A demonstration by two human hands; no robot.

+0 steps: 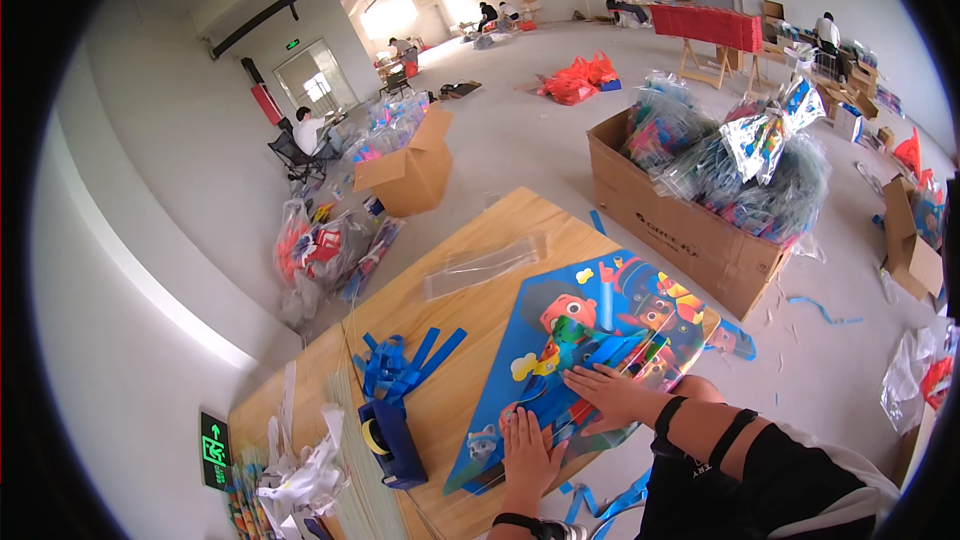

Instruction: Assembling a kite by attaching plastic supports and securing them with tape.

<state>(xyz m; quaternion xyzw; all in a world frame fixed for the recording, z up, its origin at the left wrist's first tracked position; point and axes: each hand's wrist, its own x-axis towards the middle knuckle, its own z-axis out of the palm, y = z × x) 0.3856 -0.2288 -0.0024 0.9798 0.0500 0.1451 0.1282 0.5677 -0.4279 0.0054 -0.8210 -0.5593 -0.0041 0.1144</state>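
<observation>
A blue sheet printed with cartoon figures (pixel 510 365), pointed at its corners like a kite, lies across the wooden table's near right part. On top of it is a folded bundle of shiny blue, green and red film (pixel 595 350). My left hand (pixel 530 452) rests flat on the lower end of this bundle, fingers stretched out. Farther right, my right hand (pixel 608 396) is also flat on the bundle, its fingers spread. Left of the sheet stand a dark blue tape dispenser (pixel 398 455) with a yellowish roll and a bunch of blue ribbon strips (pixel 392 368).
A clear plastic sleeve (pixel 485 266) lies on the table's far part (pixel 530 215). Crumpled white scraps (pixel 305 475) and thin pale rods (pixel 358 480) cover its left end. Beyond stand cardboard boxes (pixel 670 230) (pixel 420 175) of wrapped goods. Several people work farther back.
</observation>
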